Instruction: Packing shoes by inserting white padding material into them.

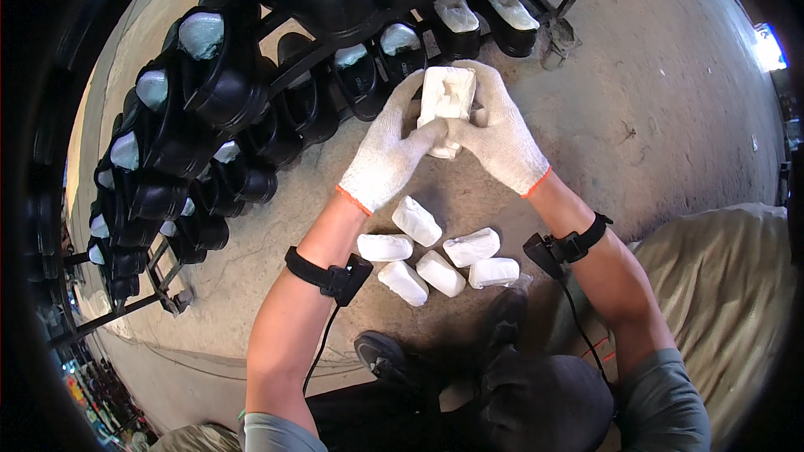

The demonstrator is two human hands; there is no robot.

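Both my hands wear white knit gloves with orange cuffs. Between them is a white, soft-looking oblong bundle [446,92] with a creased, dented top. My left hand [387,151] wraps its left side, and my right hand [500,136] closes round its right side, thumb across the lower part. Some fingertips are hidden behind it. On the floor below my hands lie several similar white bundles, among them one upper bundle [416,221] and one lower bundle [440,274]. What they are made of I cannot tell.
A dark metal rack [155,272] with rows of black shoes [222,75] fills the left and top; many shoes have white stuffing [201,35] in their openings. A wrinkled beige cover [724,293] lies at the right. My dark shoe [381,354] is on the concrete floor, near the bundles.
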